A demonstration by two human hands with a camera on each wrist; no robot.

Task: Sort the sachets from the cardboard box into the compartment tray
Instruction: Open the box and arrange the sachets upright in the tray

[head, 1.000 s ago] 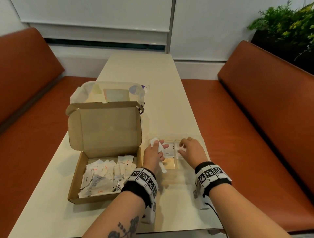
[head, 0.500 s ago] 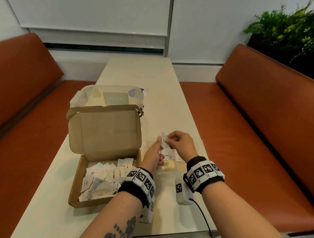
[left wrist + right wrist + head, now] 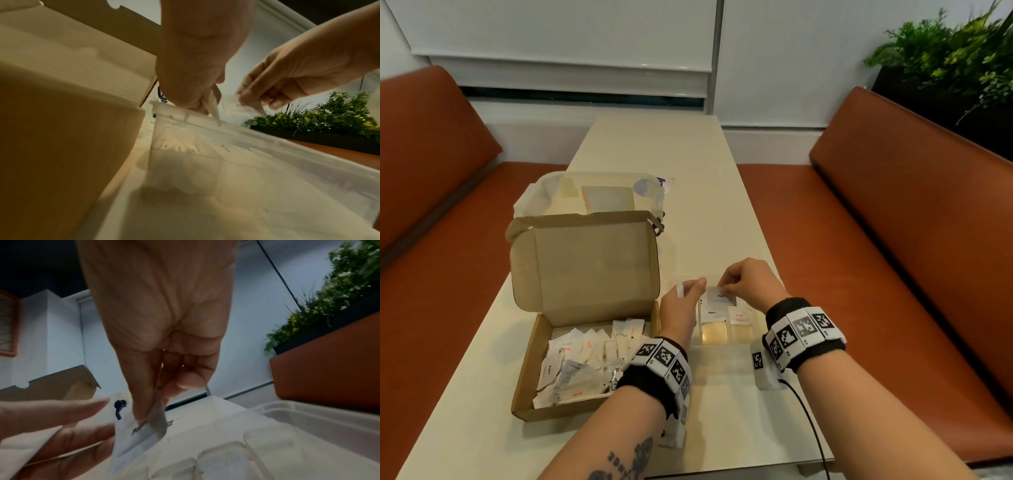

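An open cardboard box [image 3: 530, 373] at the left holds several white sachets [image 3: 585, 359]. Right of it stands the clear compartment tray [image 3: 726, 342] with a few sachets lying in it. My right hand [image 3: 726, 284] pinches a white sachet [image 3: 719, 297] with dark print by its top edge, hanging it over the tray's far compartments; the same sachet [image 3: 135, 439] shows between thumb and finger in the right wrist view. My left hand [image 3: 688, 291] holds another white sachet [image 3: 680, 291] just left of it, above the tray's far left corner; that sachet [image 3: 213, 107] sticks out below the fingers.
The box lid [image 3: 585, 263] stands upright behind the box. A clear plastic lid [image 3: 592, 195] lies on the table beyond it. Orange benches [image 3: 893, 240] flank the narrow table, and a planter with green plants [image 3: 955, 68] sits at the back right.
My right hand came over from the tray's right side to my left hand, took one sachet from it and now hangs it over the tray. My left hand keeps the other sachet.
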